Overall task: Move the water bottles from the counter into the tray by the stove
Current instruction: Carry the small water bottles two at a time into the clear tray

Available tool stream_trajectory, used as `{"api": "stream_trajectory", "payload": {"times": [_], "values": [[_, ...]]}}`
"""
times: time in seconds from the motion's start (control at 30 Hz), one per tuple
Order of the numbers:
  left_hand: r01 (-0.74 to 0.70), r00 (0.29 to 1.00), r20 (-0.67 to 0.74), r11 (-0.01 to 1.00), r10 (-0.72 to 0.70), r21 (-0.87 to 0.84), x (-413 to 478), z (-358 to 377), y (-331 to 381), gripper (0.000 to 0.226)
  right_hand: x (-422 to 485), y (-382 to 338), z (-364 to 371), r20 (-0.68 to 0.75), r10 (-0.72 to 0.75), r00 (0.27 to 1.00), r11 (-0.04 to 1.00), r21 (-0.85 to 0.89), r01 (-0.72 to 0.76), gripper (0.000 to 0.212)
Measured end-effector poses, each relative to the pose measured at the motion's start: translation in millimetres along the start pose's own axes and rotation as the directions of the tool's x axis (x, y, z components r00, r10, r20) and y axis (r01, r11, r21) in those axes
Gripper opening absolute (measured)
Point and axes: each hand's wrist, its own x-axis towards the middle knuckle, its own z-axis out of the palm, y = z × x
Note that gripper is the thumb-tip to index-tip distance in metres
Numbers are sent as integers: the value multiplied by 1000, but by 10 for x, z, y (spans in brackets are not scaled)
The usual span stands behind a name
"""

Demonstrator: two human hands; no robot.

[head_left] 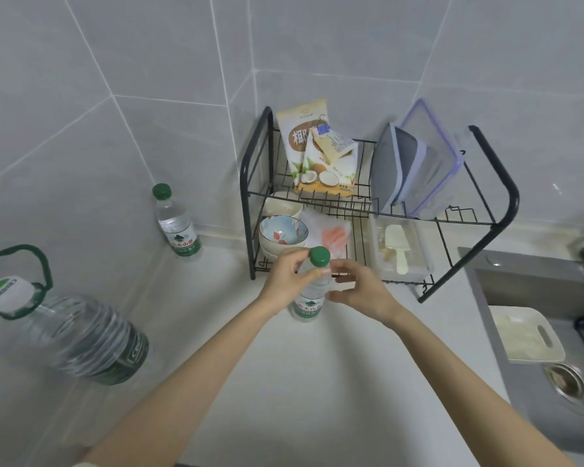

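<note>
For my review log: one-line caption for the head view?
Left hand grips a green-capped water bottle before the dish rack, right hand at its side; second bottle by the wall.

Qty check, table area. Small water bottles [176,224] [312,294]: 2. Lg water jug [81,335]: 1. Wire rack [506,183]: 1, w/ 2 tiers. Coconut pkts [300,136] [331,170]: 2. Bowls [284,230] [285,205]: min. 3, stack partly hidden. Plastic boxes [391,166] [435,156] [402,247]: 3. Pale paddle [398,247]: 1. White board [526,335]: 1. Hands [284,281] [361,291]: 2.
</note>
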Motion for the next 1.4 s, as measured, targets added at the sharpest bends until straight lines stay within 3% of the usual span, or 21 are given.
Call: {"api": "stream_trajectory", "payload": {"times": [0.13,0.27,0.37,0.43,0.5,0.63,0.7,0.77,0.87,0.93,1.03,1.17,1.27,1.4], "values": [[15,1000,6,1000,-14,-19,-55,-42,-13,20,30,21,92,-34,-42,999,999,-30,41,51],[172,985,-8,981,-173,-89,-193,-316,-90,32,129,8,256,-50,-65,997,998,-17,64,61],[190,971,-144,982,-191,-18,-233,-619,-144,33,182,-34,304,-43,-79,996,995,-63,76,59],[255,901,-350,966,-255,-48,-175,-856,-185,41,220,-76,338,-37,-75,997,993,-97,71,57],[330,781,-516,934,-352,-137,-45,-1119,-284,53,259,-109,392,-65,-60,996,991,-124,51,53],[280,618,-710,938,-339,-204,265,-1498,-390,74,337,-137,501,-138,-37,990,988,-156,15,40],[322,534,-772,927,-344,-190,419,-1629,-394,86,352,-152,535,-153,-35,988,981,-194,4,38],[358,495,-790,914,-361,-193,546,-1744,-410,94,366,-154,556,-161,-36,986,977,-213,1,37],[335,522,-796,932,-307,-139,691,-1926,-511,87,384,-107,555,-178,-27,984,977,-213,-12,37],[321,553,-800,945,-235,-56,785,-2035,-670,67,389,-69,531,-190,-10,982,980,-196,-28,41],[285,533,-814,955,-228,-81,872,-2085,-766,31,408,-35,523,-188,-1,982,982,-187,-35,43],[224,533,-823,971,-194,-84,878,-2030,-725,15,430,-49,558,-195,16,981,973,-224,-60,44],[255,525,-827,964,-204,-76,837,-1947,-684,24,455,-107,569,-192,18,981,962,-264,-69,40],[258,570,-796,964,-204,-62,649,-1744,-683,38,453,-126,560,-188,17,982,961,-267,-68,39]]}}
